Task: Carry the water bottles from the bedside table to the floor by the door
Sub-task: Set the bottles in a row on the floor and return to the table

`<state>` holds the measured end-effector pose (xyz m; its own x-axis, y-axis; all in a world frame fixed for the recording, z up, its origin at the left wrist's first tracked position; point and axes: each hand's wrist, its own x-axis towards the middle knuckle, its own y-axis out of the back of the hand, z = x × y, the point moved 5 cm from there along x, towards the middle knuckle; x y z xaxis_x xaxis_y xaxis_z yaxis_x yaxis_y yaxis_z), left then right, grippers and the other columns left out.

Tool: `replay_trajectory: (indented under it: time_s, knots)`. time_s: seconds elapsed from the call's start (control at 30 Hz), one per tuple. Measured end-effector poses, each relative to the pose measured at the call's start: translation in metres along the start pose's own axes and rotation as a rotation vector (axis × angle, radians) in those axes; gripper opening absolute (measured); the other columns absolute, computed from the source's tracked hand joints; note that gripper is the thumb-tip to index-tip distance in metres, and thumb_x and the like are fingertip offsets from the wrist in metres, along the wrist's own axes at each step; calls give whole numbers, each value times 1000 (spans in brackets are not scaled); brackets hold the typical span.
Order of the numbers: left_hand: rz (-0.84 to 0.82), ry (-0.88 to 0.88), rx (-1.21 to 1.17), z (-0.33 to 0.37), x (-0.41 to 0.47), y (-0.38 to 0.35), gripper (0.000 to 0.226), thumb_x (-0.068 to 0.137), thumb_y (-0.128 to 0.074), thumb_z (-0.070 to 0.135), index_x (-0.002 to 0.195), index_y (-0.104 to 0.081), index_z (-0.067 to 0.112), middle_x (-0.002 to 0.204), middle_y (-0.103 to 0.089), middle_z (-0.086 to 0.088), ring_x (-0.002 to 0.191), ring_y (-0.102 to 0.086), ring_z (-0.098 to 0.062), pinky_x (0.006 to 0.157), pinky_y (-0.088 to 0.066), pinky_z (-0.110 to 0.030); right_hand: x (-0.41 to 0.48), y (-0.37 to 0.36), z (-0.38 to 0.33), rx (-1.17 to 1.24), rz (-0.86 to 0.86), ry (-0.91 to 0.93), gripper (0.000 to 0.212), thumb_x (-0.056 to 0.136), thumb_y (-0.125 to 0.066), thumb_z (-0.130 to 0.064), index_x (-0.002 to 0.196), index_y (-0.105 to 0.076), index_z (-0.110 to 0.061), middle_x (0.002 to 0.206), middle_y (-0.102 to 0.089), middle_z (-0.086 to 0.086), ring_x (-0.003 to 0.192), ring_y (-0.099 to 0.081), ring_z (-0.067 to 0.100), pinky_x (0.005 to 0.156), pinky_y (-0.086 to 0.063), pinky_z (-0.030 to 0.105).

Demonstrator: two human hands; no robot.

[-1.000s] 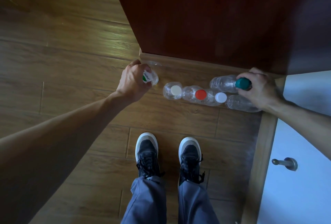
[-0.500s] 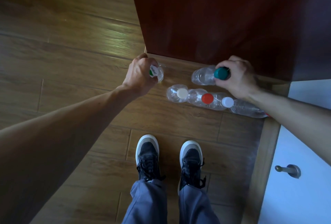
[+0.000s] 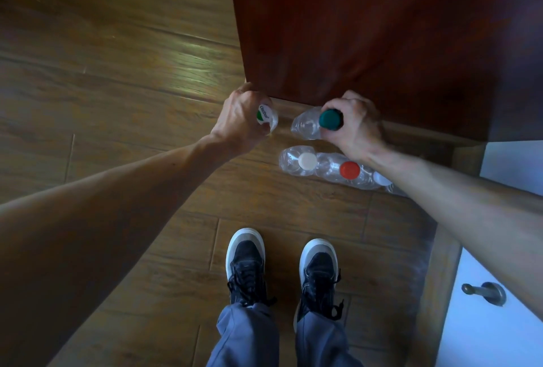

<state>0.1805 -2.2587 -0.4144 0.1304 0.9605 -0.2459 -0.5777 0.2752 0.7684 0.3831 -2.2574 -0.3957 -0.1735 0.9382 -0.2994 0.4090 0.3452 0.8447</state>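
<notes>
My left hand [image 3: 239, 122] grips a clear bottle with a white and green cap [image 3: 264, 114] at the foot of the dark red door [image 3: 367, 28]. My right hand [image 3: 357, 127] holds a clear bottle with a teal cap [image 3: 308, 124] by its neck, just right of the left hand and close to the door's base. In front of them a row of clear bottles stands on the wooden floor: one with a cream cap [image 3: 307, 160], one with a red cap [image 3: 349, 169], and one with a white cap [image 3: 381, 179] partly hidden by my right forearm.
My two dark shoes [image 3: 282, 266] stand on the wooden floor [image 3: 117, 87] behind the row. A white door or panel with a metal stopper [image 3: 484, 293] is at the right, beside a wooden frame [image 3: 435, 278].
My right hand carried the teal-capped bottle from the right end of the row leftward, to a spot behind the row near my left hand. My left hand kept its bottle by the door.
</notes>
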Motion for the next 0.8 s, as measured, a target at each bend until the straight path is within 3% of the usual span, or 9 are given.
replay_trajectory:
  time_s: [0.2,0.37,0.6,0.8]
  knots:
    - [-23,-45,-23,-3,1,-6,32,61,-75,3,93,-72,7,99,-63,-10,81,-59,-22,65,-42,-24,3,-12,-14,7,-2,9,31,74,-78,-17,103,-71,-7,96,-58,12,87,-56,26,70,-41,31]
    - [-24,-64,-21,-1,5,-7,29,65,-72,1,93,-72,8,99,-61,-9,77,-55,-17,63,-38,-22,8,-21,-22,11,-7,-6,34,76,-77,-18,108,-69,-9,100,-56,9,93,-54,24,71,-34,26]
    - [-32,-79,10,-1,7,-7,35,68,-69,-3,101,-72,9,106,-60,-10,89,-59,-24,70,-42,-23,14,-26,-35,4,-24,35,37,79,-76,-19,113,-68,-8,102,-56,8,93,-54,22,71,-32,24]
    - [-13,-150,-4,-1,8,0,36,65,-68,-6,98,-72,7,105,-62,-11,91,-61,-29,76,-52,-38,16,-29,-40,-9,-32,53,37,79,-76,-18,114,-68,-11,97,-49,1,94,-54,21,70,-29,22]
